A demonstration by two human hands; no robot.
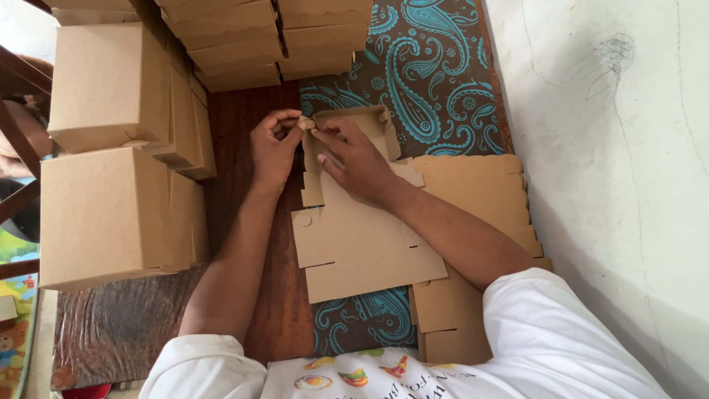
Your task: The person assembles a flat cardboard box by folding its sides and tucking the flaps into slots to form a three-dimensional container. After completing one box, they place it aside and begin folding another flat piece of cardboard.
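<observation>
A flat brown cardboard box blank [354, 236] lies on the table in front of me, its far end partly folded up into walls [369, 118]. My left hand [272, 148] pinches the far left corner tab of that folded end. My right hand [354, 159] rests on the blank and presses the same corner with thumb and forefinger. Both forearms reach in from the bottom of the view, out of white sleeves.
Finished brown boxes [111, 214] stand stacked at the left, and more boxes [236, 44] line the far edge. A pile of flat blanks [480, 192] lies at the right on a paisley cloth [428, 74]. A pale wall [620, 185] borders the right side.
</observation>
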